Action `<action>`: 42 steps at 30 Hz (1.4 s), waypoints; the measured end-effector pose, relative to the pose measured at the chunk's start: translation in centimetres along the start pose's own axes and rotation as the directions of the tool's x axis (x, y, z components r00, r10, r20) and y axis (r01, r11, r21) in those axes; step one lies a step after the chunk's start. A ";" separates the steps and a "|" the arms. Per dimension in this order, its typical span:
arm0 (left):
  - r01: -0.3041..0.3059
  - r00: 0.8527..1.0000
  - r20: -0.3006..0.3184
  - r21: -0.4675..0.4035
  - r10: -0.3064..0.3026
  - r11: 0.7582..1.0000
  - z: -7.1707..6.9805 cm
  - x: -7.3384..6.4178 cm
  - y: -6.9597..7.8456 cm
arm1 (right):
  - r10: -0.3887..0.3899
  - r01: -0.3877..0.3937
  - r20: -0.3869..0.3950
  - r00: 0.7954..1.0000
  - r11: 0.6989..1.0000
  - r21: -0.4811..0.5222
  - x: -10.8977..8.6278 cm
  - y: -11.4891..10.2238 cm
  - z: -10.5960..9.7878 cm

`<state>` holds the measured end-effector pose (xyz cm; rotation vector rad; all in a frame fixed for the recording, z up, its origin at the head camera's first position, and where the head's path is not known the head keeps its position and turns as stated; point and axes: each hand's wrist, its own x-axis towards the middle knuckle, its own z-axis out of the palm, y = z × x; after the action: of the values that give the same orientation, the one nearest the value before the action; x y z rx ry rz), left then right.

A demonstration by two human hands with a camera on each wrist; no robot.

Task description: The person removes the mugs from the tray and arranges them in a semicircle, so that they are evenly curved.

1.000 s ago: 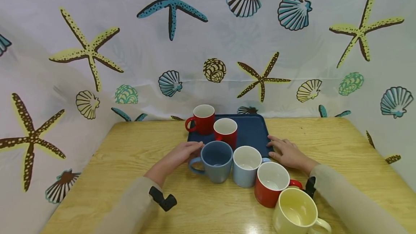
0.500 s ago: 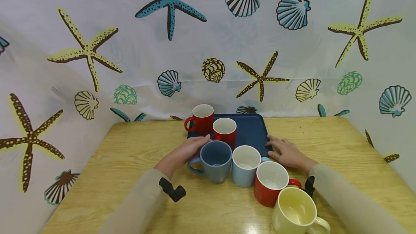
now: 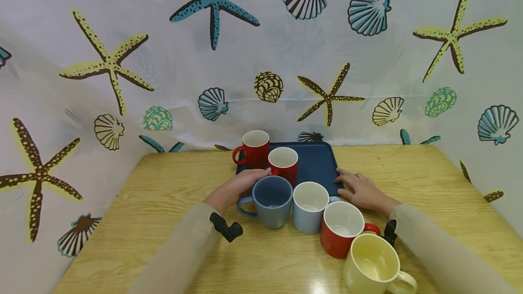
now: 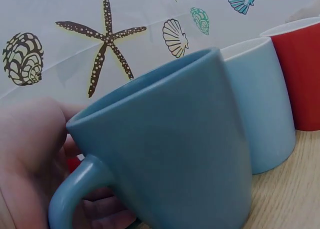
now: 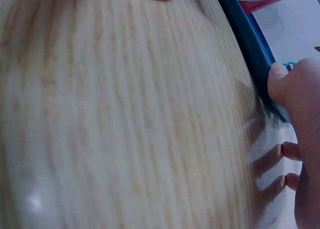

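Observation:
Two red mugs with white insides stand on a dark blue tray (image 3: 314,167): one at the back left (image 3: 256,151), one further forward (image 3: 286,169). My left hand (image 3: 239,187) reaches behind the blue mug (image 3: 273,208), its tip right at the handle of the forward red mug. In the left wrist view, the blue mug (image 4: 170,149) hides part of this hand (image 4: 30,159); I cannot tell if its fingers grip the handle. My right hand (image 3: 361,192) rests at the tray's near right corner, thumb on the rim (image 5: 255,49) and fingers spread.
In front of the tray, a diagonal row runs right from the blue mug: a light blue mug (image 3: 309,214), a red mug (image 3: 337,239) and a yellow mug (image 3: 369,269) nearest me. A patterned cloth (image 3: 163,71) hangs behind the wooden table (image 3: 175,176).
My left hand has moved right and away from me, from beside the blue mug to the forward red mug's handle. The right hand and the mugs have stayed put.

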<state>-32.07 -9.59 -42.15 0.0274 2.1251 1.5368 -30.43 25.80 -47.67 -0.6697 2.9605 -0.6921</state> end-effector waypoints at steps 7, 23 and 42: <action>0.052 0.998 0.030 0.035 -0.053 0.998 0.2 0.3 0.8 | 0.000 0.000 -0.002 1.000 1.000 -0.004 0.1 0.2 0.1; 0.146 0.987 0.075 -0.055 -0.141 0.988 0.4 1.3 1.7 | 0.002 -0.002 -0.007 1.000 1.000 0.005 -0.1 -0.1 -0.1; 0.110 0.991 0.102 -0.307 -0.082 0.945 -1.1 1.3 0.6 | -0.001 0.001 -0.016 1.000 1.000 -0.005 0.1 0.2 0.2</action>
<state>-33.86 -9.91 -41.86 -0.1152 1.7672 1.7613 -30.58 25.82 -47.97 -0.6696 2.9778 -0.6935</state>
